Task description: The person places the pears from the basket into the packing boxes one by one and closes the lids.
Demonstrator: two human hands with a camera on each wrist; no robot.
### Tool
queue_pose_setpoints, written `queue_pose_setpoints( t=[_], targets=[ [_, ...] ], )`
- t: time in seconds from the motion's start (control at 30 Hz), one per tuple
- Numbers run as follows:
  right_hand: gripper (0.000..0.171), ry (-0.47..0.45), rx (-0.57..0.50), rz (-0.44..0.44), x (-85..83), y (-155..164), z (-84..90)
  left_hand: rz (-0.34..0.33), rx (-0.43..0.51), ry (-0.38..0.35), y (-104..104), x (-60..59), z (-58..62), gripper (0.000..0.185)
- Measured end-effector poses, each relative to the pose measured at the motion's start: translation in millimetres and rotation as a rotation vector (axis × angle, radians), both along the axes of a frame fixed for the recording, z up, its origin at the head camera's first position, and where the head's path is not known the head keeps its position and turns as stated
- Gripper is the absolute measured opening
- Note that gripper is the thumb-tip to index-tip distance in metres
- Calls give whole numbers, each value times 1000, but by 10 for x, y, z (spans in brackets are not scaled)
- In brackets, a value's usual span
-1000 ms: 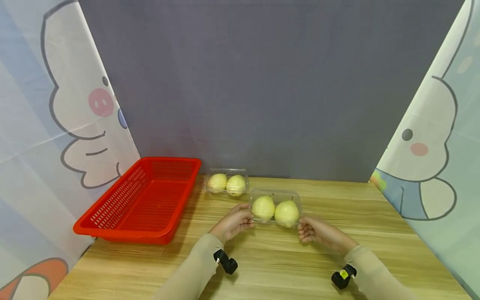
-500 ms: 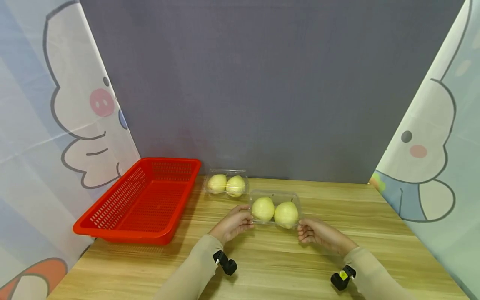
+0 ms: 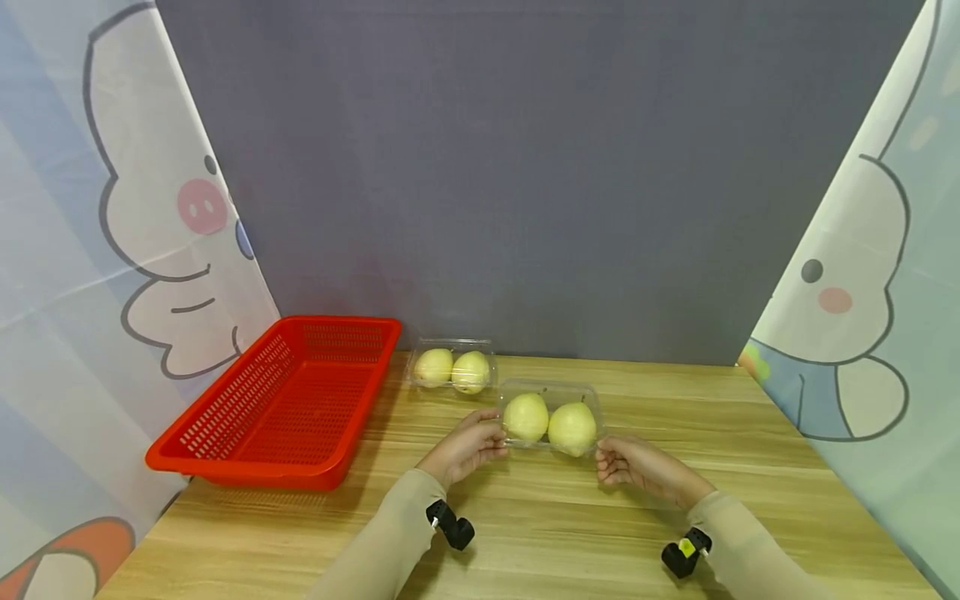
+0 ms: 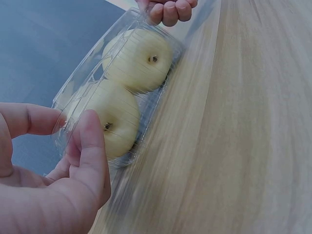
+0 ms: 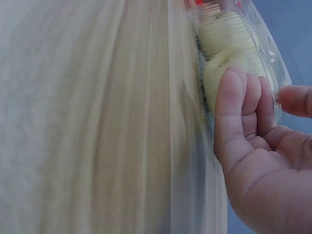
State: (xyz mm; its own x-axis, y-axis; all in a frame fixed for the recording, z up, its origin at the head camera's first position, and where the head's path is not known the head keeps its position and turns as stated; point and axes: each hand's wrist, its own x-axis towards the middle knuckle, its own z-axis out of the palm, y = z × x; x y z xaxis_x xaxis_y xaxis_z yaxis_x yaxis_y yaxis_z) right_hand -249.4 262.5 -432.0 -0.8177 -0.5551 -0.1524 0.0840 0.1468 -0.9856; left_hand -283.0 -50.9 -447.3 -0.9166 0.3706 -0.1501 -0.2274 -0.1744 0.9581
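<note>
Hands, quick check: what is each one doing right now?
Left hand: grips the left end of the clear pear box.
Right hand: grips the box's right end.

Red basket [image 3: 285, 400] at the counter's [image 3: 750, 467] left, second pear box [image 3: 453, 364] just beside it, grey backdrop [image 3: 525, 167], cartoon curtains [image 3: 112, 208] either side

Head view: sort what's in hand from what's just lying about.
In hand:
- near clear box of two pears
- left hand, gripping its left end
- right hand, gripping its right end

Lying about:
- far clear box of two pears
- red basket
- wooden table
</note>
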Motion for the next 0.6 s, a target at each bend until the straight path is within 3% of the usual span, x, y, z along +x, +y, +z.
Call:
queue_pose_setpoints(
  t=[0.6],
  targets=[
    [29, -11, -9, 5, -3, -3, -6, -11, 6, 2, -18, -9, -8, 64]
  ],
)
